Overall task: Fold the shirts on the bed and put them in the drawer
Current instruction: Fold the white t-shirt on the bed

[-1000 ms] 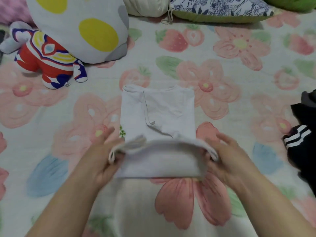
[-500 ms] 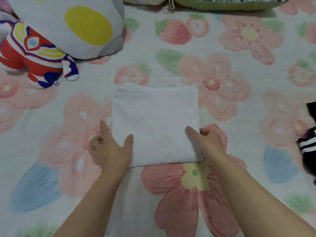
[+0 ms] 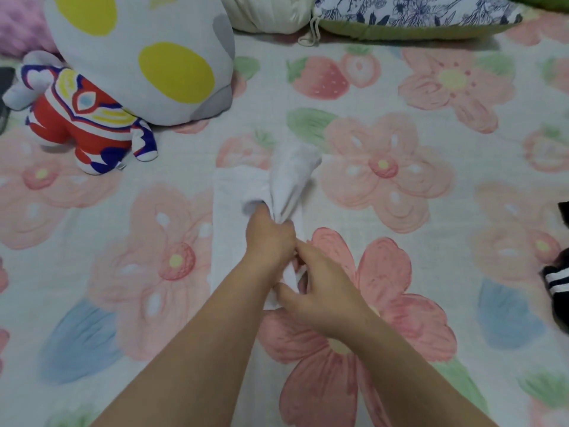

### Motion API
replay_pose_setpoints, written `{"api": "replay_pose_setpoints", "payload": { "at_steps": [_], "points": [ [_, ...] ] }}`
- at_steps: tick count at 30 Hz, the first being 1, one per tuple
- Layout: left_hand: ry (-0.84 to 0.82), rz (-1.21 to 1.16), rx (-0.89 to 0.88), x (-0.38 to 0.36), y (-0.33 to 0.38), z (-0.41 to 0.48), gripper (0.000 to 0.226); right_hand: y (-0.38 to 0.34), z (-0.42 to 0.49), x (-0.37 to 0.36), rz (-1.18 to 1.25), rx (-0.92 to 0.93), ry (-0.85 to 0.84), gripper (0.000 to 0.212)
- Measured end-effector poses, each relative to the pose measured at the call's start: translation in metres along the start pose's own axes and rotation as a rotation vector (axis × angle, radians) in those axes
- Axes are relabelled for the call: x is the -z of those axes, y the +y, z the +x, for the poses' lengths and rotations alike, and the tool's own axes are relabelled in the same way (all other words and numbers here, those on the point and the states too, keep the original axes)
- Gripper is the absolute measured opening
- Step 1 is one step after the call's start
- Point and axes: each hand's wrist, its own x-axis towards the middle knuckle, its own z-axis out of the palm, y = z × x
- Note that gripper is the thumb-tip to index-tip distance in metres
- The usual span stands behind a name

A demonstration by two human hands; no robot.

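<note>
Half a second ago the white shirt (image 3: 231, 229) lay flat on the bed (image 3: 431, 217) as a folded rectangle, with one hand at each near corner. Now its right side has been gathered up and lifted, and both hands have come together over its right edge. The left hand (image 3: 271, 240) is closed in a fist around a bunch of the cloth, which rises out of the fist in a loose cone pointing away from the person. The right hand (image 3: 321, 292) sits just nearer, touching the left hand, with thumb and fingers curled in on the shirt's near right edge and a strip of white cloth caught between them. The shirt's left strip lies flat on the flowered sheet, in the middle of the bed.

A red, blue and white plush figure (image 3: 83, 118) lies at the far left, leaning against a large grey plush head with yellow spots (image 3: 147, 57). Along the far edge are a cream bundle (image 3: 264, 13) and a blue-flowered cushion (image 3: 415, 12). A black garment with white stripes (image 3: 557, 280) shows at the right edge, well apart from the shirt.
</note>
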Motion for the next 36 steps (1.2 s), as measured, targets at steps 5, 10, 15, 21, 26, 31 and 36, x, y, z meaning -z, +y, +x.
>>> {"api": "replay_pose_setpoints", "payload": {
  "at_steps": [5, 10, 15, 21, 26, 31, 36],
  "points": [
    [-0.109, -0.140, -0.142, 0.022, 0.017, -0.017, 0.051, 0.014, -0.021, 0.019, 0.134, -0.072, 0.265, 0.056],
    [-0.282, -0.565, -0.192, 0.062, 0.049, -0.053, 0.040, 0.006, -0.037, 0.063, 0.454, -0.186, 0.443, 0.044],
    [-0.247, -0.515, 0.006, 0.102, 0.006, -0.033, 0.044, 0.015, -0.043, 0.073, 0.191, -0.352, 0.390, 0.070],
    [0.120, -0.090, 0.124, 0.100, -0.106, -0.012, 0.058, 0.067, -0.033, 0.012, 0.004, -0.565, 0.148, 0.055],
    [0.347, 0.349, 0.004, 0.083, -0.141, -0.036, 0.030, 0.085, -0.030, -0.011, 0.284, -0.638, 0.247, 0.032],
    [0.469, 0.283, 0.023, 0.085, -0.156, -0.046, 0.031, 0.088, -0.040, 0.002, 0.138, -0.520, 0.298, 0.021],
    [0.291, 0.222, 0.106, 0.086, -0.162, -0.051, 0.038, 0.084, -0.061, 0.007, -0.045, -0.512, 0.330, 0.018]
  ]
}}
